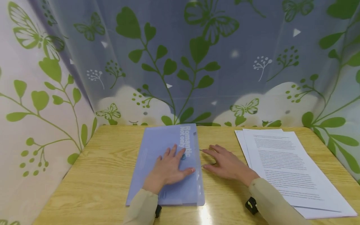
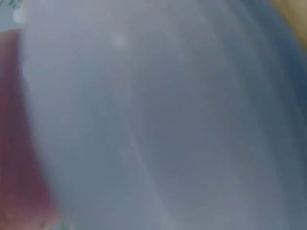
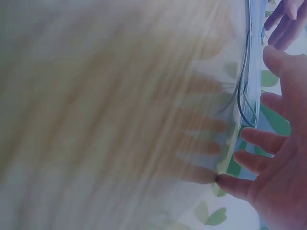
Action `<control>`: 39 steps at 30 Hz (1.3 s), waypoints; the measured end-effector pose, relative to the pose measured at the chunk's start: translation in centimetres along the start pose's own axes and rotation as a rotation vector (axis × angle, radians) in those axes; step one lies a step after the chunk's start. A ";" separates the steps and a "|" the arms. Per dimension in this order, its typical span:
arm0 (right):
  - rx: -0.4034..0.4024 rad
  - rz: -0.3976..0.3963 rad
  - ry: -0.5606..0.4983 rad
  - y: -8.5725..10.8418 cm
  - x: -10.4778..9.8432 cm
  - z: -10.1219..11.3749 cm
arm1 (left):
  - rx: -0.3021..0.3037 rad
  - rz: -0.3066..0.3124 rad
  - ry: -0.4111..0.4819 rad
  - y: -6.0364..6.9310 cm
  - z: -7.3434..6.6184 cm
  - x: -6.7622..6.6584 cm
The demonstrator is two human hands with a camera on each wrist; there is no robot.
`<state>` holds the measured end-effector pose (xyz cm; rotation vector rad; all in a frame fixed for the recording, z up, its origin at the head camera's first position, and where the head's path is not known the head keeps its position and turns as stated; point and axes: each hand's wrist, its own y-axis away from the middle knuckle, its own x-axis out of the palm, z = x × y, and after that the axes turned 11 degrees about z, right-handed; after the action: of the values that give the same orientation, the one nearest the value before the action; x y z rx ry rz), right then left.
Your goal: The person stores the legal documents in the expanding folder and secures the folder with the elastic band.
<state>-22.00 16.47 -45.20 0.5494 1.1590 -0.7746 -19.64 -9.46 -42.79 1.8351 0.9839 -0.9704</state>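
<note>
Nearest me, at 4 o'clock from the blue folder (image 1: 152, 147), a black strap (image 1: 251, 205) sits at my right wrist. My left hand (image 1: 171, 170) lies on the folder's middle, fingers straight and spread, gripping nothing. At the folder's 3 o'clock edge is my right hand (image 1: 226, 164), fingers loosely apart and nothing grasped; whether they touch the thin dark loop (image 3: 239, 96) there, I cannot tell. Farther towards 3, printed sheets (image 1: 289, 172) share the wooden table (image 1: 98, 165). Beyond, at 12, hangs a leafy curtain (image 1: 233, 72).
</note>
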 end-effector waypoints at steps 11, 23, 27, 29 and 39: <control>0.063 0.096 -0.013 -1.7 -0.4 0.3 | -0.040 0.002 -0.003 -0.1 -0.7 0.4; 0.102 0.116 0.022 -2.3 -0.2 -0.5 | -0.073 0.004 -0.044 -0.3 -1.2 0.8; 0.104 0.123 0.023 -2.5 -0.2 -0.7 | -0.087 0.018 -0.058 -0.4 -1.5 0.9; 0.109 0.131 0.017 -2.5 -0.2 -0.8 | -0.088 0.025 -0.062 -0.3 -1.7 1.0; 0.110 0.136 -0.002 -2.8 -0.3 -0.9 | -0.073 0.037 -0.069 -0.4 -2.0 1.2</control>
<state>-24.73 15.46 -45.23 0.7115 1.0703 -0.7245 -19.05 -7.18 -43.18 1.7429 0.9282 -0.9565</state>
